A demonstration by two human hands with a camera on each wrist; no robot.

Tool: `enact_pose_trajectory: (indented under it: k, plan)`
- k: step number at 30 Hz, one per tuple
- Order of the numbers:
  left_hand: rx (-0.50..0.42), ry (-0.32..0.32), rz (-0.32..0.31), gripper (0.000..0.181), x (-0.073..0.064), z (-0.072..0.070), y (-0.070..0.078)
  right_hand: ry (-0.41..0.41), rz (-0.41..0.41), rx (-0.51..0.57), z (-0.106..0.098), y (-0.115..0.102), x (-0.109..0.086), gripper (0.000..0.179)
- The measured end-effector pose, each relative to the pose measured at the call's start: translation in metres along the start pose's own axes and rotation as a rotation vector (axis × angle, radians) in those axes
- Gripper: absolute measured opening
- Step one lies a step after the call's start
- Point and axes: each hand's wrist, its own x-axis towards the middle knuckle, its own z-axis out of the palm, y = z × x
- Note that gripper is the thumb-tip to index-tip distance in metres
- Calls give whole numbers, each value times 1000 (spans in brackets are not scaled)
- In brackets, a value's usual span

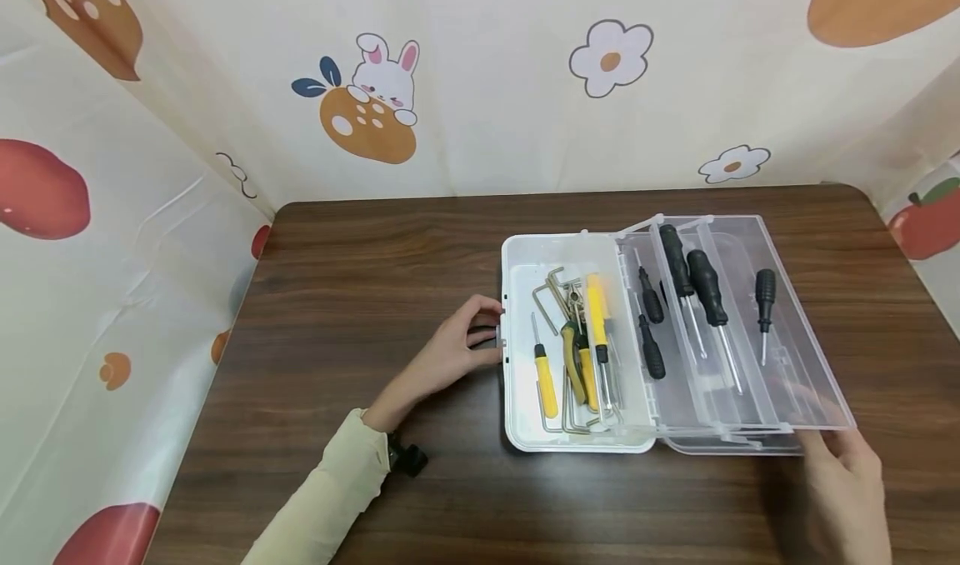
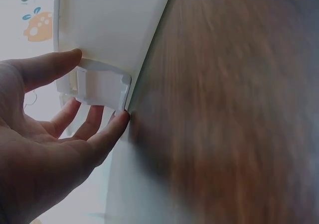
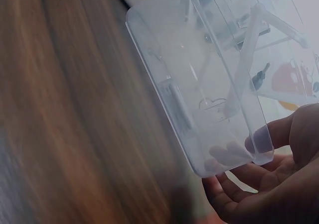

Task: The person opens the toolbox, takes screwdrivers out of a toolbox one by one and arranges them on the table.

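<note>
Lying right of left hand [image 1: 450, 337], pinched by right hand [image 1: 847, 482], toolbox [image 1: 519, 398] (opened)

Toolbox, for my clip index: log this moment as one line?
left hand: touching white box | right hand: holding clear tray | pliers: in white box

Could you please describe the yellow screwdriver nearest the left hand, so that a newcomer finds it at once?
On the brown table is an open toolbox. Inside, near its white left wall, lies the yellow screwdriver; unlike the other yellow-handled screwdriver, its shaft points to the table's far edge.
</note>
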Motion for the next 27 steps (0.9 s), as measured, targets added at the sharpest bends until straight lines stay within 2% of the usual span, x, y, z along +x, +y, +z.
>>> enact_pose_trajectory:
  k: [2,12,19,23,27]
  plan:
    - [-3,-3,7,53,-1,-3,-2,-10,-10,7,3,1,0,31]
    - [-18,-11,10,54,-10,-21,-10,-83,-7,-153,13,2,-2,35]
    - [2,-12,4,55,-10,-22,-10,-133,-55,-229,10,0,-2,33]
    - [0,-18,-7,55,-10,-22,-10,-150,-89,-326,8,-2,-1,33]
    - [3,-14,-8,56,-14,-29,-12,-168,-120,-456,13,-3,-4,36]
